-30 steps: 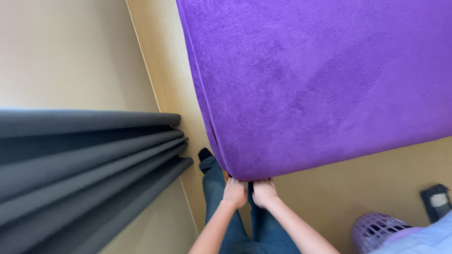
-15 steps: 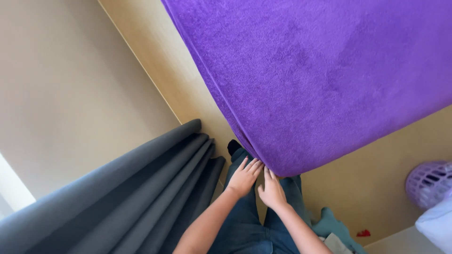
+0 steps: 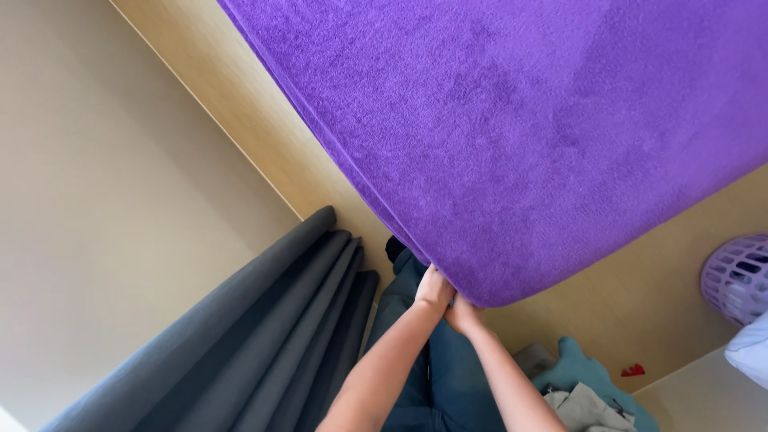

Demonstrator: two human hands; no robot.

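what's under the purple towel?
Below the purple towel: both hands, left and right, pinching its corner, the wooden floor and jeans. Whatever lies behind the spread cloth is hidden.

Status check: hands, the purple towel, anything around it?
Left hand and right hand together, pinching purple towel at its corner. Towel hangs spread. Grey curtain alongside, apart.

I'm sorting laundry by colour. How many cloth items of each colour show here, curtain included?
Purple: 1, the towel gripped at its corner by the left hand and right hand
Dark grey: 1, the curtain
Teal: 1, the garment on the floor
Total: 3
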